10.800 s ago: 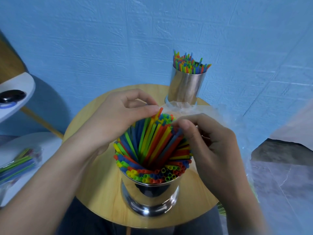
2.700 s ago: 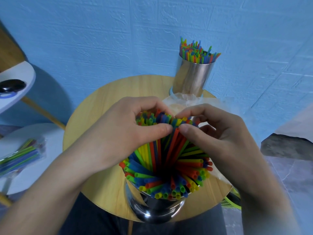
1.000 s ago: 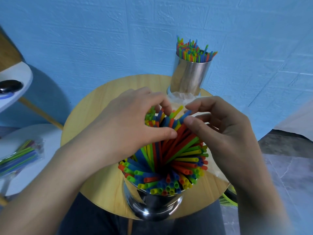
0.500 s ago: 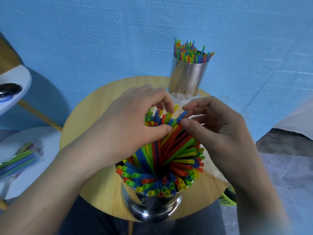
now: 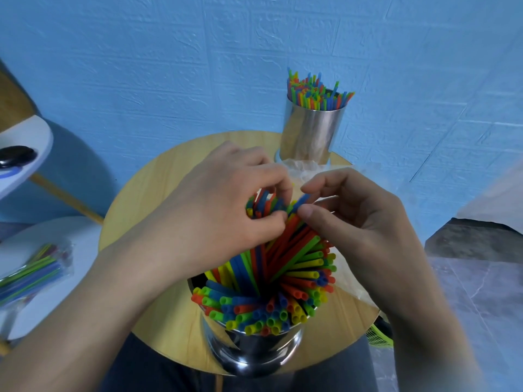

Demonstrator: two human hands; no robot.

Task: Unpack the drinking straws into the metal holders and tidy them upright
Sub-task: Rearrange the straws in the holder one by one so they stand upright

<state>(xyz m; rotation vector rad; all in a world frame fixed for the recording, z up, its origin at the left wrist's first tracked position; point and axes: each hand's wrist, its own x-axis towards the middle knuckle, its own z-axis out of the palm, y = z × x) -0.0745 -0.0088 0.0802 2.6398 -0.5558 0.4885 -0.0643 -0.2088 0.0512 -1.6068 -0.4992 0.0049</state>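
Observation:
A shiny metal holder (image 5: 252, 352) stands at the near edge of the round wooden table (image 5: 141, 210). It is packed with coloured straws (image 5: 271, 290) that fan out towards me. My left hand (image 5: 215, 210) curls over the far straw tops, thumb and fingers gripping a bunch. My right hand (image 5: 356, 219) pinches a blue straw tip between thumb and forefinger beside it. A second metal holder (image 5: 311, 134) full of upright straws (image 5: 314, 90) stands at the table's far side.
Crumpled clear plastic wrap (image 5: 302, 171) lies between the holders and under my right hand. A packet of straws (image 5: 31, 273) lies on a white stool (image 5: 65, 233) at left. A white shelf with a dark object (image 5: 15, 155) sits further left. A blue wall is behind.
Both hands stay on the far straw tops, shifting only slightly; my left fingers have closed further over the bunch. The straws fan out much as before.

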